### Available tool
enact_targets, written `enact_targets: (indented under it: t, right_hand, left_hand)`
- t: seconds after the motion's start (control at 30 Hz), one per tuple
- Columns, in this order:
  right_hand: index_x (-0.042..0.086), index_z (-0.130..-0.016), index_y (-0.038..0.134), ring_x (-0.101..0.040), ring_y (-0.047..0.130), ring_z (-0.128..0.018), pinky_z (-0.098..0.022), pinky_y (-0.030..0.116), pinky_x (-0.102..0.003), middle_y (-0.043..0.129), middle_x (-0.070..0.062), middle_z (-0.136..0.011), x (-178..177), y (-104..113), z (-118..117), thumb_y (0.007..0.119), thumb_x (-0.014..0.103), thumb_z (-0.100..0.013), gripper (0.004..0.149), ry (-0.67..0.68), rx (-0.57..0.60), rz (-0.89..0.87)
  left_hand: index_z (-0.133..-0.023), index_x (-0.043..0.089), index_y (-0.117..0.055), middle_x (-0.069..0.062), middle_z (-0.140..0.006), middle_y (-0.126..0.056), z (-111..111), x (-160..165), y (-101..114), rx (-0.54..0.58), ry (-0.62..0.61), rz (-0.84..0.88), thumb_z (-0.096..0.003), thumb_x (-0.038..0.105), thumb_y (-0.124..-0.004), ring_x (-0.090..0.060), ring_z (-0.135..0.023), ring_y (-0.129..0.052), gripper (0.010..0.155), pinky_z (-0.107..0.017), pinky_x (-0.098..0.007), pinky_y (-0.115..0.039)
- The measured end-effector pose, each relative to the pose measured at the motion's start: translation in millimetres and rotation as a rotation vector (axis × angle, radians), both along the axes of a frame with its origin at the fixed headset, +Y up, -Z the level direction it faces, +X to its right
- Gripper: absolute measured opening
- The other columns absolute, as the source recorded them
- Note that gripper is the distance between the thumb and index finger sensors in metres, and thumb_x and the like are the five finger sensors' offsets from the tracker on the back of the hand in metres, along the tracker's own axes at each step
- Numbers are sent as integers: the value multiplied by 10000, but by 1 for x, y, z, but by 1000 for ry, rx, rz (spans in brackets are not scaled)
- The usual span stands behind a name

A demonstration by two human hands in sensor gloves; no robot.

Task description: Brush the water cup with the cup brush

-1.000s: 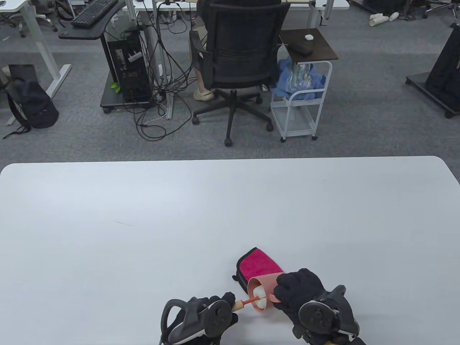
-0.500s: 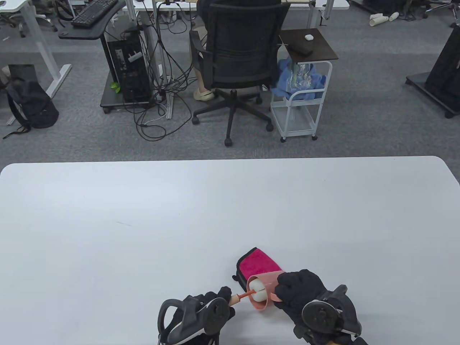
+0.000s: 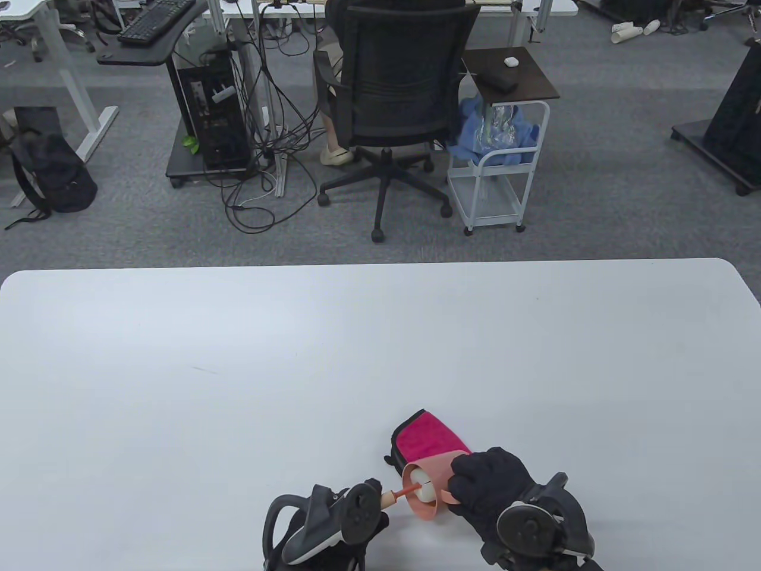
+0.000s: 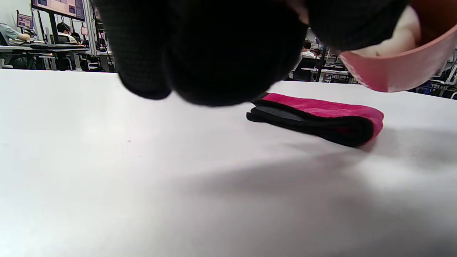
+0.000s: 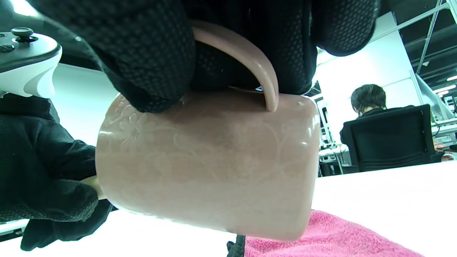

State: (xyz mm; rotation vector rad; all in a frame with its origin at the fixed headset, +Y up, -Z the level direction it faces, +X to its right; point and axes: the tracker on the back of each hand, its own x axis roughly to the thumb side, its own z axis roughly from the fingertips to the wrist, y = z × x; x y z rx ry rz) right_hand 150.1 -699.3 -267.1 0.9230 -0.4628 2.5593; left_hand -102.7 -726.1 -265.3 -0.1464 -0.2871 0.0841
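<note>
Your right hand (image 3: 489, 485) is wrapped around the pink water cup (image 3: 429, 480), down at about 6 o'clock on the white table (image 3: 250, 357), close to the near edge. In the right wrist view the gloved fingers (image 5: 142, 64) are curled tight: they go through and around the cup's handle (image 5: 246, 60) and press against the cup wall (image 5: 207, 160). So that's a closed grip, nothing spread. The cup is tipped on its side with the mouth pointing toward 9 o'clock, at your left hand, and it's held up off the table, not resting on it.

Your left hand (image 3: 333, 523) sits just beside the cup at its 8 o'clock and holds the cup brush (image 3: 404, 491) by the pale wooden end of its handle. The thin orange stem runs from there into the cup's mouth, and the white sponge head (image 3: 423, 483) is inside the cup. Your left fingers (image 4: 200, 50) look bunched together in a dark lump at the top of the left wrist view. How exactly they pinch the handle I can't tell, since the tracker covers most of the hand from above.

A folded magenta cloth with black edging (image 3: 423, 439) lies flat on the table at the cup's 12 o'clock, partly under it from the camera's angle. From the left wrist view the cup's rim (image 4: 392, 71) hangs clear above the cloth (image 4: 321, 117), not touching it.
</note>
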Motion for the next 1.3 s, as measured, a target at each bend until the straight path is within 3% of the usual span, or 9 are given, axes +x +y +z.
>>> enact_targets:
  t: [0.47,0.77,1.3]
  right_hand:
    - [208,-698,889,-399,816,-793,-672,586,-581,778,-99,-916,0,-3,-3,899,333,-430,296,-11,-33,3]
    - [212,-696,888,-394,820,-793,-674,595,-571,780,-96,-915,1,-3,-4,899,342,-429,298,-12,-51,-15]
    - [222,-695,891,-376,865,-763,-639,672,-544,802,-115,-895,5,-4,-7,900,353,-426,300,-7,-77,-54]
  left_hand:
    - [-944,275,-700,58,-551,-962,2,5,-1,-62,-64,19,-397,526,-741,-148,-203,-1017,604,-424,-397,-914]
    - [-933,284,-717,72,-549,-964,7,3,6,54,-93,27,-400,533,-743,-134,-201,-1016,588,-421,-384,-919]
    - [-930,304,-721,82,-558,-960,5,-4,7,107,-7,-13,-399,549,-730,-117,-200,-1015,585,-414,-377,-923]
